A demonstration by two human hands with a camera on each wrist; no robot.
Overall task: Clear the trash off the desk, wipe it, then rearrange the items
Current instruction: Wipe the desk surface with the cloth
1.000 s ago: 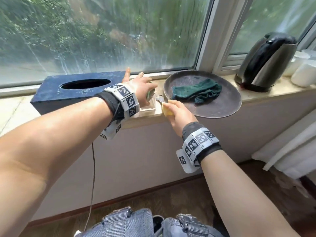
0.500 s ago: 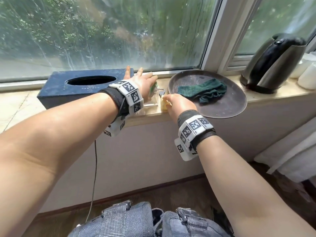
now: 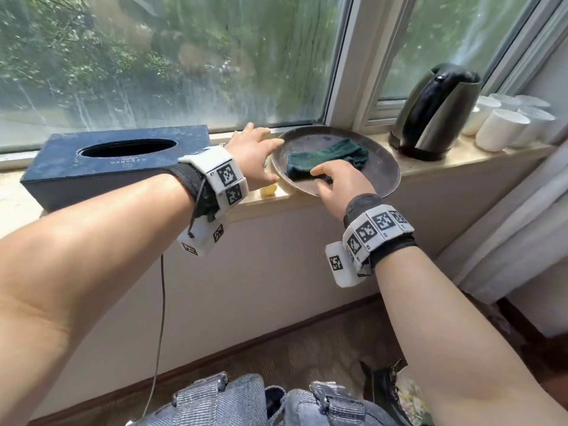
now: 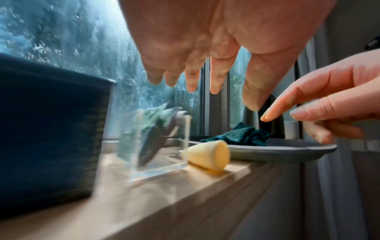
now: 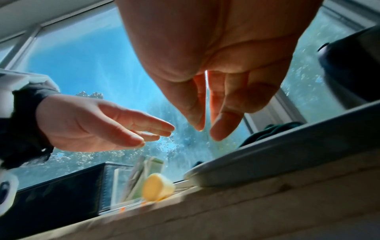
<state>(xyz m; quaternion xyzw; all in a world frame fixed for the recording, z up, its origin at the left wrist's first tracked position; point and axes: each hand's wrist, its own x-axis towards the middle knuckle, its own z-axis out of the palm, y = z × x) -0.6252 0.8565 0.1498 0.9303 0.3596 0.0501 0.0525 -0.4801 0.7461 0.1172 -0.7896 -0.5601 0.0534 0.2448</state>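
My left hand [image 3: 259, 156] hovers open above a clear box of packets [image 4: 154, 144], between the dark blue tissue box [image 3: 116, 167] and the round brown plate [image 3: 382, 170]. It holds nothing; its fingers [image 4: 191, 81] hang straight down. My right hand [image 3: 333, 178] is open over the plate's near rim, fingers close to the crumpled green cloth [image 3: 333, 155] lying on the plate. A small yellow cone-shaped piece [image 3: 270, 190] lies on its side on the windowsill, between the clear box and the plate's edge. The clear box is hidden behind my left hand in the head view.
A black and steel kettle [image 3: 436, 115] stands right of the plate, with several white cups [image 3: 504, 127] beyond it. The plate overhangs the sill's front edge [image 3: 276, 207]. A curtain [image 3: 522, 229] hangs at the right and a thin cable [image 3: 159, 302] runs down the wall.
My right hand let go of the yellow piece, which now lies on the sill, and moved right over the plate. My left hand came off the clear box and opened.
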